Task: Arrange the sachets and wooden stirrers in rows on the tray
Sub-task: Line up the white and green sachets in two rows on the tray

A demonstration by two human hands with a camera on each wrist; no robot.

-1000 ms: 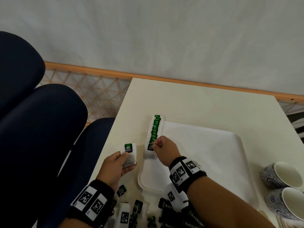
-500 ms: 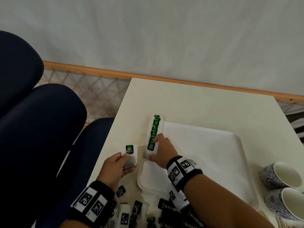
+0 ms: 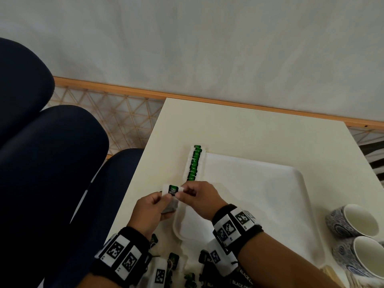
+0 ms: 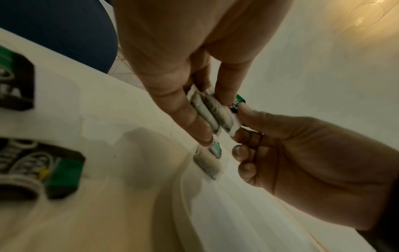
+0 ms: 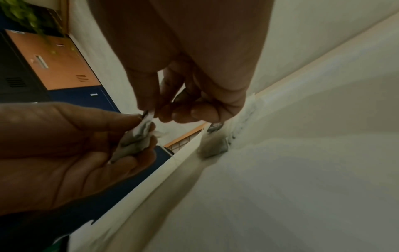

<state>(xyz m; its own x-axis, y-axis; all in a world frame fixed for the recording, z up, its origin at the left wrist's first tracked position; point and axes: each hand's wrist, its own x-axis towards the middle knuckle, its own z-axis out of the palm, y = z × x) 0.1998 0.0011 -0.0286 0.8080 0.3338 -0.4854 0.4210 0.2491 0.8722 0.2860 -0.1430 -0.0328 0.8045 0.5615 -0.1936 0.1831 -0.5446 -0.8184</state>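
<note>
Both hands pinch one green-label sachet (image 3: 173, 191) just above tray's (image 3: 270, 183) near-left rim: left hand (image 3: 150, 213) grips its lower part, right hand (image 3: 200, 199) its top edge. Row of sachets (image 3: 194, 163) runs along tray's left side, more sachets (image 3: 172, 265) lie on table (image 3: 249, 129) nearer

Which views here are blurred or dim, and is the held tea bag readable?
Head view: sharp, evenly lit, tea bag label partly legible between left hand and right hand. Left wrist: dim, yellowish, loose sachets smeared. Right wrist: dark, soft, tray blurred.

Black wristbands (image 3: 124, 257); square-coded white tags (image 3: 233, 225)
</note>
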